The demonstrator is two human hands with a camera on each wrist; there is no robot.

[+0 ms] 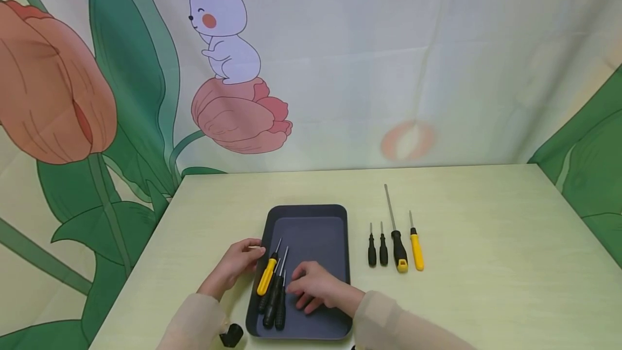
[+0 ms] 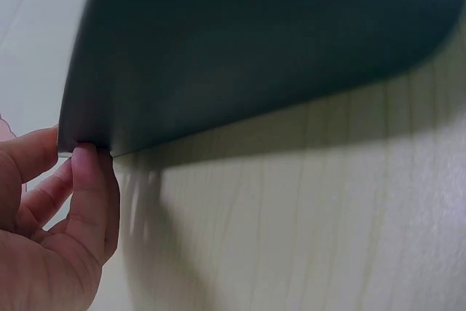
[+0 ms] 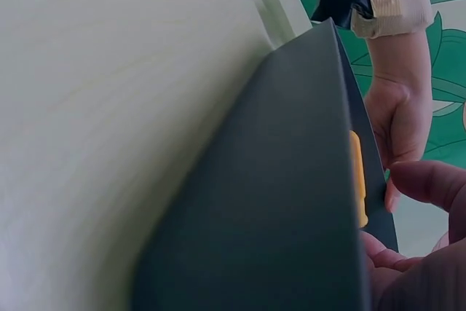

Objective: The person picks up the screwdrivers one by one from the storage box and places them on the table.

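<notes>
A dark grey tray (image 1: 311, 210) lies on the table, and my left hand (image 1: 239, 263) pinches its left rim. In the left wrist view, the fingers (image 2: 87, 202) of that hand are bent against the tray's edge. Inside, along the left side, lie a yellow-handled screwdriver (image 1: 266, 277) and black-handled screwdrivers (image 1: 272, 307), partly overlapping, tips pointing away. Over the tray, just right of those handles, is my right hand (image 1: 318, 288), its fingers loosely bent with nothing visible between them. In the right wrist view, the tray wall (image 3: 255, 180) hides part of this hand.
Right of the tray, a row of screwdrivers lies on the table (image 1: 486, 258): two small black ones (image 1: 372, 253), a long black one (image 1: 398, 247) with a yellow end, and a yellow one (image 1: 417, 250). A printed curtain (image 1: 340, 69) hangs behind the table's back edge.
</notes>
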